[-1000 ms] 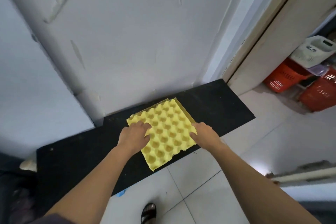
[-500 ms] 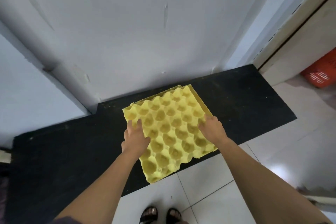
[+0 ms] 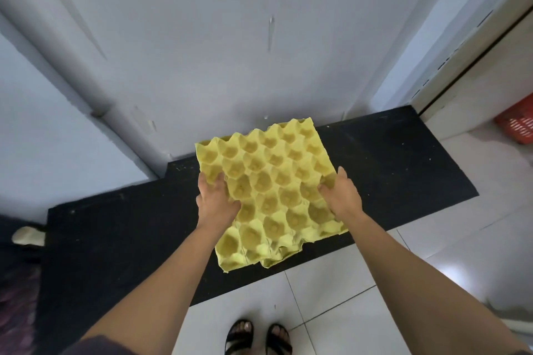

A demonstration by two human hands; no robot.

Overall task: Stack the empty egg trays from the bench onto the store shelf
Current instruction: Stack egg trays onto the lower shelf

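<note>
A yellow egg tray (image 3: 274, 184) is held tilted above the black bench (image 3: 398, 164), its near edge overhanging the bench's front. My left hand (image 3: 215, 199) grips its left edge, thumb in the cups and fingers curled under. My right hand (image 3: 341, 194) grips the right edge the same way. The tray's cups are empty. Whether more trays lie beneath it is hidden.
A pale wall (image 3: 230, 52) rises right behind the bench. A door frame (image 3: 461, 52) stands at the right, with an orange basket (image 3: 516, 121) on the white tile floor (image 3: 432, 253) beyond. My sandalled feet (image 3: 258, 337) stand in front of the bench.
Both hands went from resting on the tray to gripping its side edges, and the tray has come up off the bench, tilted. The camera has tipped further down and closer.
</note>
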